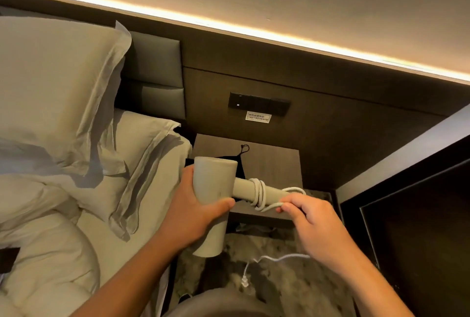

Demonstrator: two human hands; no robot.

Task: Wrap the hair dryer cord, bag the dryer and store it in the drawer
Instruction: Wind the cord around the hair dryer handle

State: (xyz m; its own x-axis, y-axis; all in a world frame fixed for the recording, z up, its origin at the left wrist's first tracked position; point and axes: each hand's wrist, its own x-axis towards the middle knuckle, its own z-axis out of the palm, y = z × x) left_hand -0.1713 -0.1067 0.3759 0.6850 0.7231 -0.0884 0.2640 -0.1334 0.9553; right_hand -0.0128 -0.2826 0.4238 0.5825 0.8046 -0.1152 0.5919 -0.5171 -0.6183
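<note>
Two bare hands wind a cord around a hair dryer above a bedside table.

The left hand grips the barrel of the pale grey-beige plastic hair dryer; the right hand pinches its white cord, looped several times round the handle, the white plug dangling near the floor. Behind the dryer, a black drawstring bag lies on the brown wooden nightstand. A bed with pale pillows sits left, a dark switch panel on the wall.

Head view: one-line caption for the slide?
Left hand grips the hair dryer while right hand winds its cord around the handle, above a nightstand.
</note>
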